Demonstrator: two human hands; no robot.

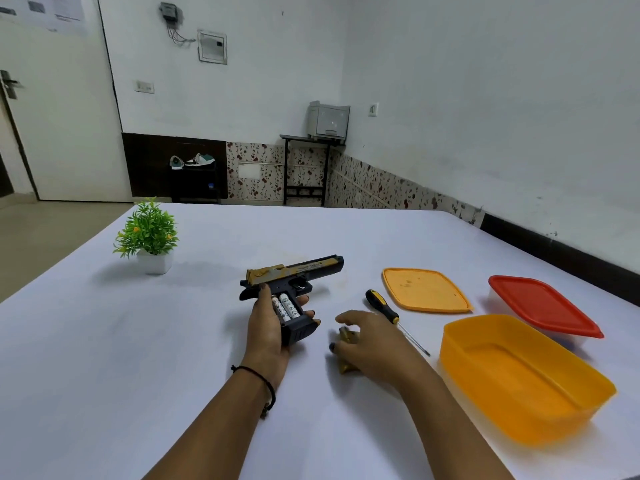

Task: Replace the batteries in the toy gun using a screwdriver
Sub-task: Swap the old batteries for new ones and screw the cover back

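A black and gold toy gun [298, 275] lies on its side on the white table, barrel pointing right. Its grip compartment is open and two white batteries [285, 306] show inside. My left hand [270, 327] holds the gun's grip from below, thumb on the left and fingers on the right. My right hand [370, 344] rests on the table just right of the gun, its fingers curled around a gold battery cover [348, 336], mostly hidden beneath the hand. A black and yellow screwdriver [384, 306] lies on the table beyond my right hand, tip toward me.
An open orange container [519, 375] stands at the right front, its orange lid [426, 289] lying flat behind it. A clear box with a red lid [543, 306] sits at the far right. A small potted plant [149, 237] stands at the left back.
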